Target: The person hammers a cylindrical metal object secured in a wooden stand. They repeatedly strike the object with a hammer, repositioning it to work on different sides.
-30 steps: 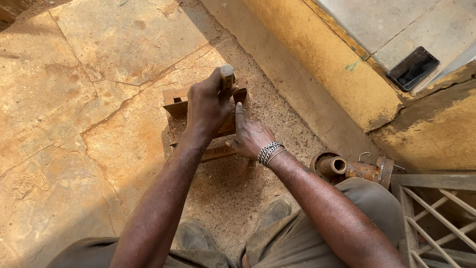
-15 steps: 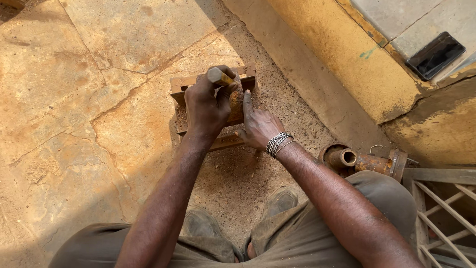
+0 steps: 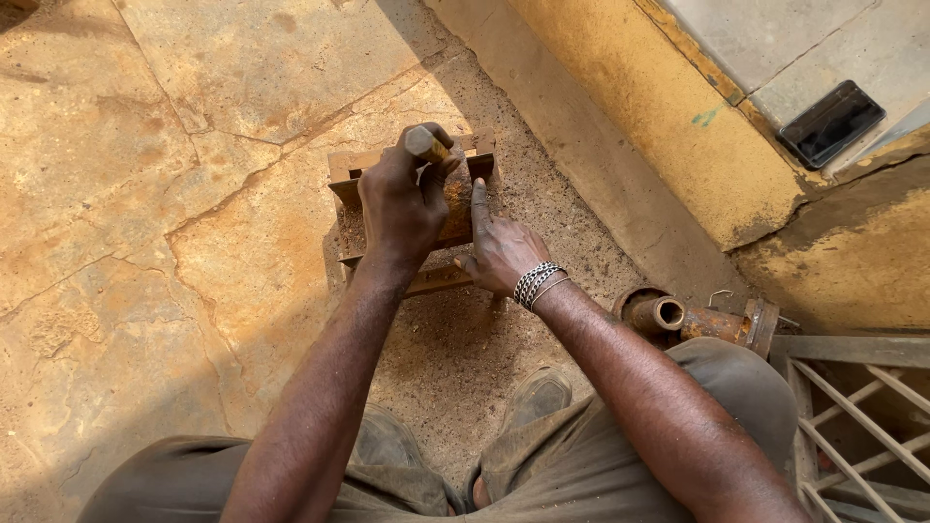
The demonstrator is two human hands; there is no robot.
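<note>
1. The left hand (image 3: 402, 208) is clenched tight around a wooden-handled tool (image 3: 424, 143), whose butt end sticks up out of the fist. The working end is hidden under the hand, so I cannot tell what kind of tool it is. If the grip loosens on a hard stroke, the tool could skid off the work.

2. The rusty metal channel piece (image 3: 407, 218) lies on the cracked stone floor (image 3: 194, 242), near the foot of the yellow wall (image 3: 659, 126) and just ahead of the person's shoes (image 3: 533, 397). Only hand pressure holds it, so it could shift or rock on the gritty floor.

3. The right hand (image 3: 499, 252) lies flat with its fingers spread, pressing on the right side of the piece, with the index finger stretched alongside the spot under the tool. A slip to the right would likely land on that finger.

4. Loose rust and grit cover the piece and the floor around it, which makes sliding more likely and could send up dust.

5. A rusty pipe fitting (image 3: 688, 318) sits just beside the right forearm, so a sharp elbow move could knock it.

6. A dark phone (image 3: 831, 123) rests on the ledge above the wall, well apart from the work.
</note>
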